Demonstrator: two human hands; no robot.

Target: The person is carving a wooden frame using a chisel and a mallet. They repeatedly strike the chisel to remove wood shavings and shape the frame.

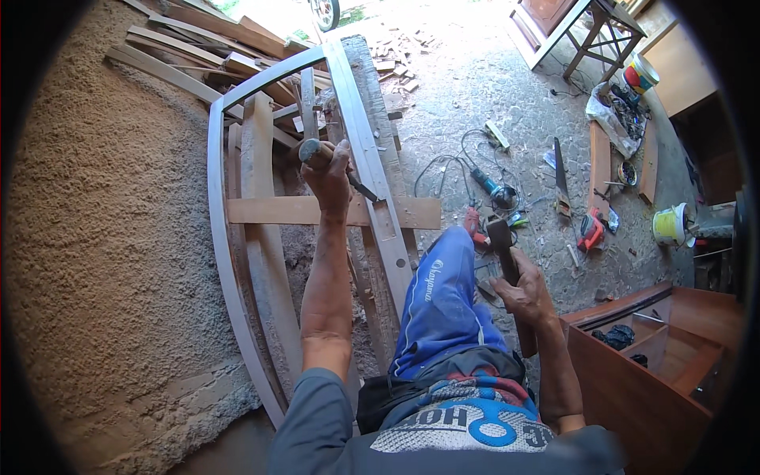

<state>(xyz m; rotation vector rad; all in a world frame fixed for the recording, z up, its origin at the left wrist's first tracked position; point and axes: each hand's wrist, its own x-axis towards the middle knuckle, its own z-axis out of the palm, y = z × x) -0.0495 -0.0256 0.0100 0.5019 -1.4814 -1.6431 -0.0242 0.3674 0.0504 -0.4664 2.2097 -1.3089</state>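
My left hand (328,180) is closed around the thick handle of a chisel (362,188). The chisel's blade slants down to a pale wooden frame (348,87), its tip at a slot in the long bar. Farther down that bar is a round dark hole. Near my right thigh, my right hand (526,289) grips a hammer (503,244) by its wooden handle, head up and apart from the chisel. A flat brown board (297,211) lies crosswise under the bar, and a thick rough beam (265,174) runs lengthwise beneath.
On the floor to the right are an angle grinder (495,188) with its cable, a handsaw (561,178) and a red power tool (590,229). An open wooden cabinet (657,348) stands at my lower right. Scrap planks (206,39) lean against the rough wall (119,198) at far left.
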